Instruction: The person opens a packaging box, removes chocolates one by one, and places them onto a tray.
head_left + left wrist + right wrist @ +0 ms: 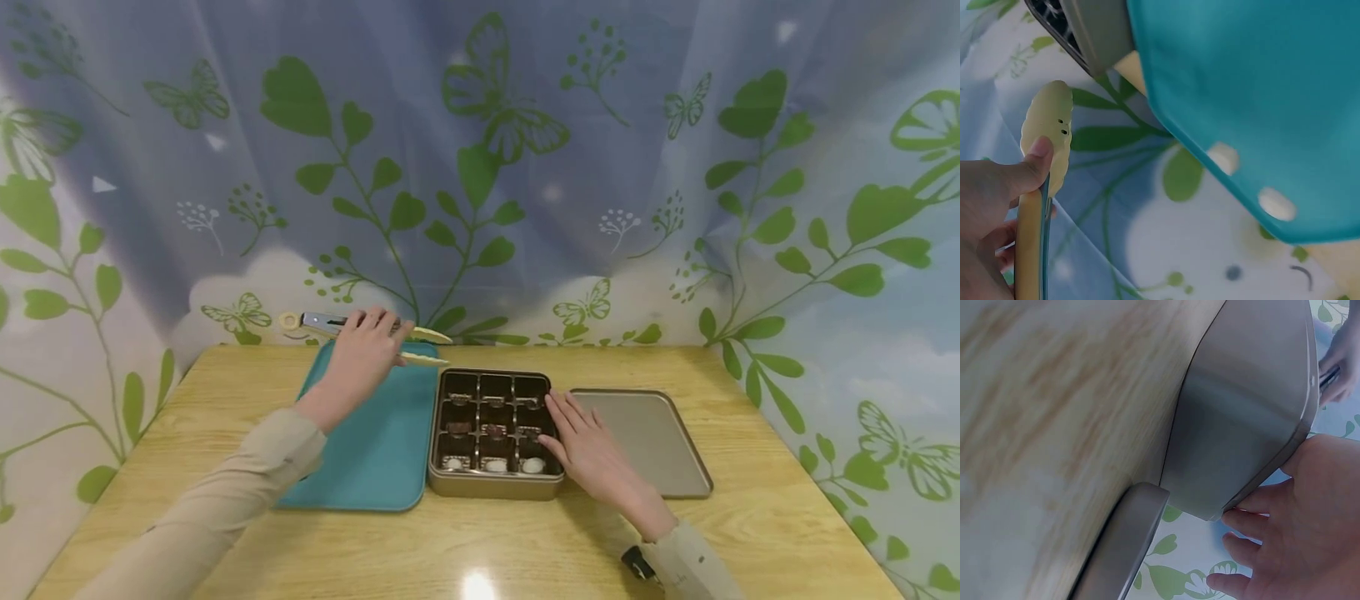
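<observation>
My left hand (366, 350) grips a pair of metal kitchen tongs (324, 322) with scalloped cream tips, held above the far part of a teal tray (367, 450). The tips spread apart and point right. Two white pieces (1277, 204) lie near the tray's edge in the left wrist view. To the tray's right stands a bronze tin (495, 486) with several compartments. White sweets (532, 465) sit in its front row, dark brown pieces (495, 431) in the middle row. My right hand (592, 454) rests its extended fingers on the tin's right rim.
A flat bronze lid (645, 437) lies right of the tin, partly behind my right hand. All of it stands on a wooden table (480, 550). A curtain (480, 208) with leaves and butterflies hangs behind the table's far edge.
</observation>
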Demonstrator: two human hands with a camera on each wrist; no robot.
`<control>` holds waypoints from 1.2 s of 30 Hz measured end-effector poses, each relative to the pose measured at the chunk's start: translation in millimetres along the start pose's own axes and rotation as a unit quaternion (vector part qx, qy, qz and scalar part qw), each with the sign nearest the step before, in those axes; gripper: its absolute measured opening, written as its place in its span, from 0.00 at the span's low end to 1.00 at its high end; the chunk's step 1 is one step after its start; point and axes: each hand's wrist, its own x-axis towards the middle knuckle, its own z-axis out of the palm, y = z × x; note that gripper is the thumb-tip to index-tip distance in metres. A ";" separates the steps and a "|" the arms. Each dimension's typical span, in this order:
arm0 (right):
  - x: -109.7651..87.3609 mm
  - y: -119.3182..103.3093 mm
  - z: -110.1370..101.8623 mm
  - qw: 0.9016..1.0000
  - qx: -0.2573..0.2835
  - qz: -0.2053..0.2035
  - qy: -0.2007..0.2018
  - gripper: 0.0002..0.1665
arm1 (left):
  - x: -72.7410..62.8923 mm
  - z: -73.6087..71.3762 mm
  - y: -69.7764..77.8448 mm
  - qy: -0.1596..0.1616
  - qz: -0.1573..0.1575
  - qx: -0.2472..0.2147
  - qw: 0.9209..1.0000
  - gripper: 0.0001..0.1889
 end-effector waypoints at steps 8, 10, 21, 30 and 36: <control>2.6 0.8 1.4 1.000 -0.001 0.003 -0.003 0.40 | 29.3 -5.6 36.9 -0.017 0.039 0.013 0.999 0.26; 2.3 0.6 0.9 1.000 -0.001 0.003 -0.002 0.40 | 36.6 -6.2 47.5 -0.017 0.056 0.015 0.998 0.27; 2.1 0.5 2.0 1.000 -0.011 0.004 0.001 0.39 | 74.9 -9.0 100.6 -0.053 0.142 0.076 0.986 0.18; 3.2 0.2 5.2 1.000 -0.010 0.003 0.003 0.39 | 91.1 -10.1 121.3 -0.114 0.187 0.153 0.964 0.16; 2.7 2.2 3.9 1.000 -0.006 0.009 0.002 0.39 | 101.1 -8.3 134.0 -0.127 0.207 0.169 0.955 0.13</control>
